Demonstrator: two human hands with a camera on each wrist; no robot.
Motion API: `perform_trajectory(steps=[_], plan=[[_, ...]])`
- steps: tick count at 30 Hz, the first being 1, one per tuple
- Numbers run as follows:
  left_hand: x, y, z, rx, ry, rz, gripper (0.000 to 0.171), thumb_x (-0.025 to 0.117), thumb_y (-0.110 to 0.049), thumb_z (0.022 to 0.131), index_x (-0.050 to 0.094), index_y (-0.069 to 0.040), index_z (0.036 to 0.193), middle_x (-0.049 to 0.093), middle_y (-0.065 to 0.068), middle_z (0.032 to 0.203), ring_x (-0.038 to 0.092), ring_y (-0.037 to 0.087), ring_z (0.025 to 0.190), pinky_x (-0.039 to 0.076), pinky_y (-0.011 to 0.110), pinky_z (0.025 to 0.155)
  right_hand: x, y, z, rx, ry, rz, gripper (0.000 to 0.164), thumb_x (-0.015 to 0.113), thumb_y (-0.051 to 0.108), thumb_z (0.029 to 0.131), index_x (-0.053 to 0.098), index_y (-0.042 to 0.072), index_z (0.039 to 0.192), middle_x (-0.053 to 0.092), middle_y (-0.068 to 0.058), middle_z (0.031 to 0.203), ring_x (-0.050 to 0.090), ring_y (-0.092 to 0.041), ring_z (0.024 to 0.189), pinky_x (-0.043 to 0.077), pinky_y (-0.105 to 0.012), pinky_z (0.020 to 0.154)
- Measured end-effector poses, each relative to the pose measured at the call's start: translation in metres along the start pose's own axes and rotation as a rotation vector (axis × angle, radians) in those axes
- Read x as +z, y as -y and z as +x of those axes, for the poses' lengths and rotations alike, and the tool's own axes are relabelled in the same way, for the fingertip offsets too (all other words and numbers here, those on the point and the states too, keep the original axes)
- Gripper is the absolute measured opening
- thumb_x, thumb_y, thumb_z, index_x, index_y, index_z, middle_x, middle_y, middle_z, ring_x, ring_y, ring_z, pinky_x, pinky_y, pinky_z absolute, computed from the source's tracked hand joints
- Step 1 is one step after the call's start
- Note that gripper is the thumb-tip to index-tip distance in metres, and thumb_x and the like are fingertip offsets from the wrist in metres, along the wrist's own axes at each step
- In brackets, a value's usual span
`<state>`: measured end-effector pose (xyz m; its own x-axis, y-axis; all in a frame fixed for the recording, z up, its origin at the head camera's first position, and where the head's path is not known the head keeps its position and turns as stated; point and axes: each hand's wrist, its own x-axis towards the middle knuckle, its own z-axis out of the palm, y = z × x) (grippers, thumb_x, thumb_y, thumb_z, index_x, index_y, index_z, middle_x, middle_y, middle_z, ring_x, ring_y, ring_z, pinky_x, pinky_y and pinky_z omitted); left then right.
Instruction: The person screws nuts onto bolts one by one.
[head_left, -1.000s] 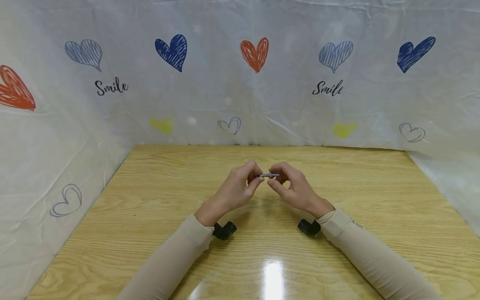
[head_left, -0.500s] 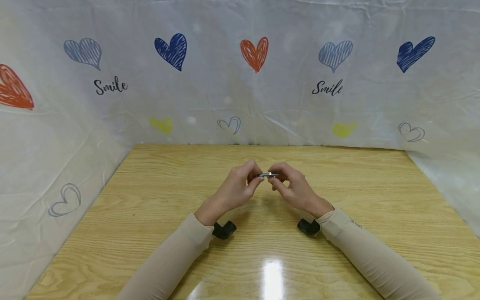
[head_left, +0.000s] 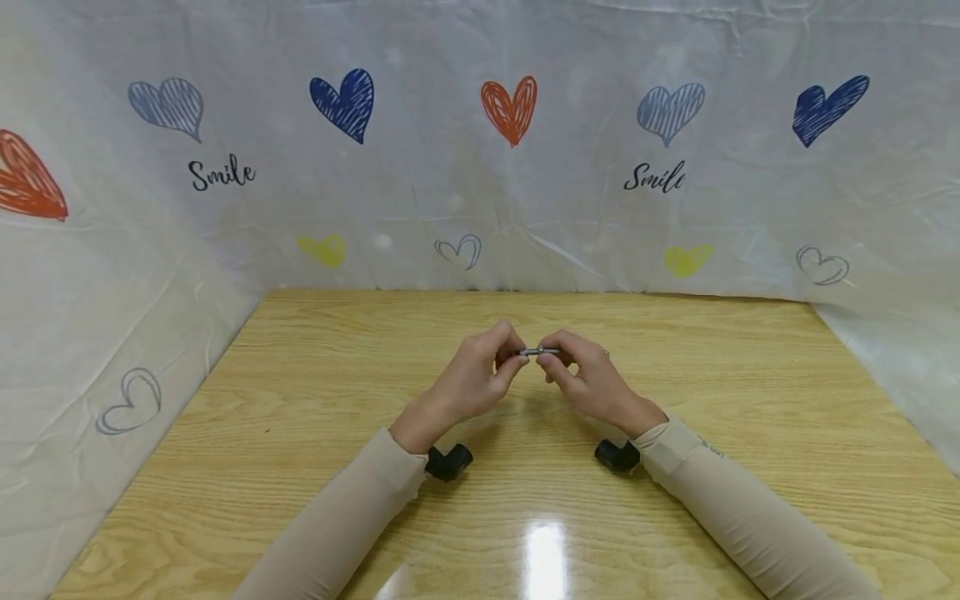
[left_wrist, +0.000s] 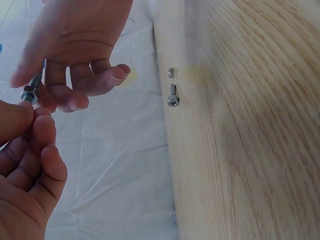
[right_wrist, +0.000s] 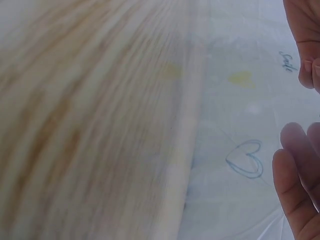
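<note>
A metal bolt [head_left: 529,352] with a hex nut [left_wrist: 30,94] on its thread lies level between both hands, above the table. My left hand [head_left: 472,373] pinches one end of the bolt between thumb and fingertips. On the other side my right hand [head_left: 592,379] has its thumb and forefinger at the nut, with the thread's free end running in between them. The left wrist view shows the right hand's other fingers loosely bent. In the right wrist view the bolt is out of sight, and only parts of my right hand [right_wrist: 295,180] and left hand [right_wrist: 305,40] show.
Toward the table's far edge lie a loose socket-head bolt [left_wrist: 173,96] and a small nut [left_wrist: 171,73]; the head view does not show them. The wooden table [head_left: 300,500] meets a white cloth backdrop [head_left: 420,192] printed with hearts.
The right thumb and forefinger have drawn in from farther apart to the nut, and the nut faces the camera at a different angle. My left hand has stayed in place.
</note>
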<state>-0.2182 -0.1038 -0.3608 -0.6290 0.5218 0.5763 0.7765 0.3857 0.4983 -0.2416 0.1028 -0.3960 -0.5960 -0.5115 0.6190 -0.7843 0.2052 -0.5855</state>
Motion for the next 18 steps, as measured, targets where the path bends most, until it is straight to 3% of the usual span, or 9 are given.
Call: perform_trajectory(steps=[7, 13, 18], plan=[[0.0, 0.001, -0.001, -0.012, -0.002, 0.005, 0.016, 0.063, 0.001, 0.09, 0.051, -0.009, 0.091, 0.055, -0.003, 0.073, 0.048, 0.005, 0.058, 0.044, 0.022, 0.054, 0.0, 0.007, 0.0, 0.015, 0.001, 0.006, 0.03, 0.061, -0.006, 0.089, 0.051, 0.0, 0.117, 0.063, -0.017, 0.101, 0.062, -0.022, 0.072, 0.051, -0.035, 0.064], [0.0, 0.001, -0.001, -0.013, 0.001, 0.007, 0.015, 0.063, 0.0, 0.091, 0.051, -0.01, 0.092, 0.058, 0.004, 0.073, 0.048, 0.005, 0.059, 0.043, 0.022, 0.055, -0.005, 0.035, 0.006, -0.045, -0.014, 0.024, 0.023, 0.057, -0.012, 0.089, 0.05, -0.005, 0.109, 0.061, -0.019, 0.095, 0.062, -0.025, 0.066, 0.052, -0.035, 0.061], [0.001, 0.002, 0.0, -0.007, -0.001, 0.007, 0.014, 0.063, -0.001, 0.091, 0.052, -0.009, 0.092, 0.058, 0.004, 0.073, 0.048, 0.006, 0.058, 0.043, 0.022, 0.055, -0.006, 0.036, 0.006, -0.049, -0.013, 0.033, 0.018, 0.055, -0.012, 0.09, 0.052, -0.005, 0.107, 0.059, -0.015, 0.093, 0.061, -0.027, 0.064, 0.052, -0.035, 0.059]])
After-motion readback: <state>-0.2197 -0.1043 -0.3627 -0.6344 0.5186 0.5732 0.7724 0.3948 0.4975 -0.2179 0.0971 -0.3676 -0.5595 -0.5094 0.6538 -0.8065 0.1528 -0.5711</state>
